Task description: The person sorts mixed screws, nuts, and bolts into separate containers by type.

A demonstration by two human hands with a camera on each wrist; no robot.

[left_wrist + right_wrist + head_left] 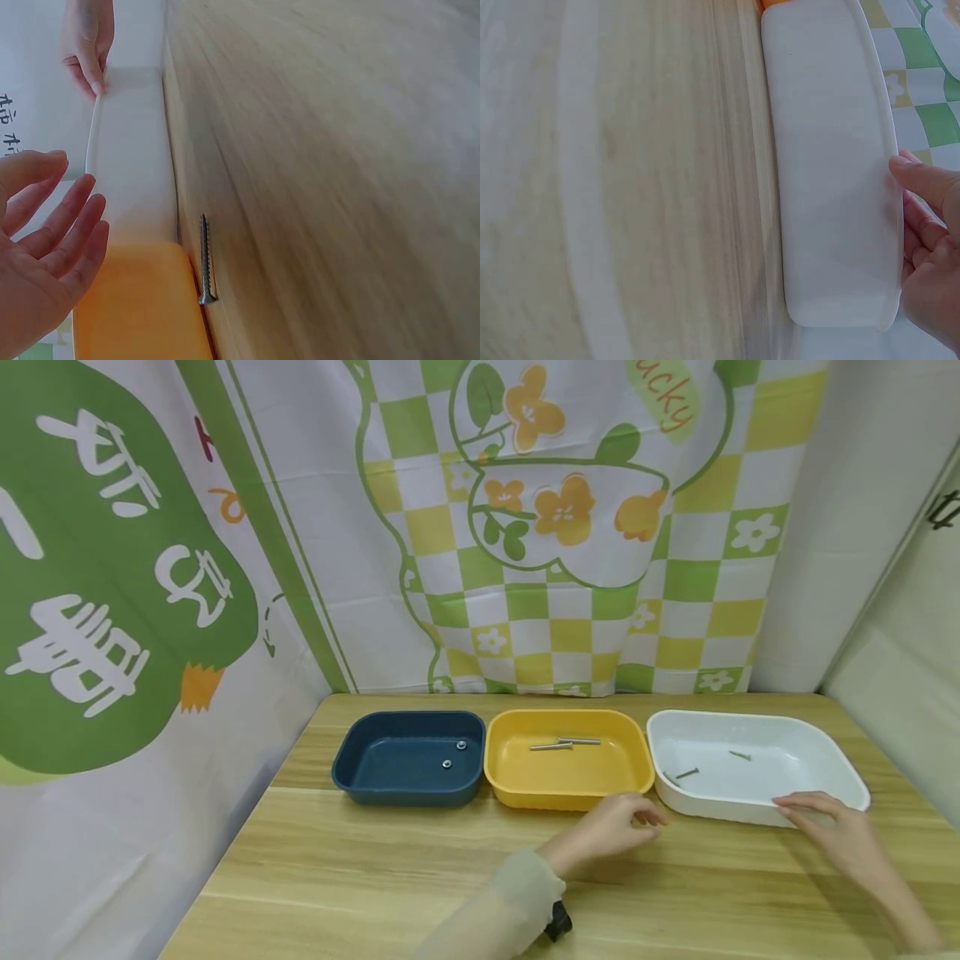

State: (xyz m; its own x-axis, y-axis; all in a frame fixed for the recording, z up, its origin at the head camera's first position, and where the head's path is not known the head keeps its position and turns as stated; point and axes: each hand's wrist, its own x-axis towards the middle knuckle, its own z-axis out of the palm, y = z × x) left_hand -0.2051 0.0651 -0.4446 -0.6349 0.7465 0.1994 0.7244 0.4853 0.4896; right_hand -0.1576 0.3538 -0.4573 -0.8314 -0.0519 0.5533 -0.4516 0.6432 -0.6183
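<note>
My left hand (609,828) hovers in front of the right front corner of the yellow tray (517,792), fingers loosely bent and holding nothing. A dark screw (205,262) lies on the table close to that tray in the left wrist view; the head view does not show it. On the right, my right hand (836,833) pinches the front rim of the white tray (738,807), thumb outside and fingers over the inner side. Inside the white tray are a screw (740,755), another screw (687,772), and something small by its left wall.
Two silver bolts (551,747) lie in the yellow tray. At the left, a dark blue tray (408,796) holds two small nuts (461,745). The three trays stand side by side on the wooden table (360,877), before a patterned curtain (525,635).
</note>
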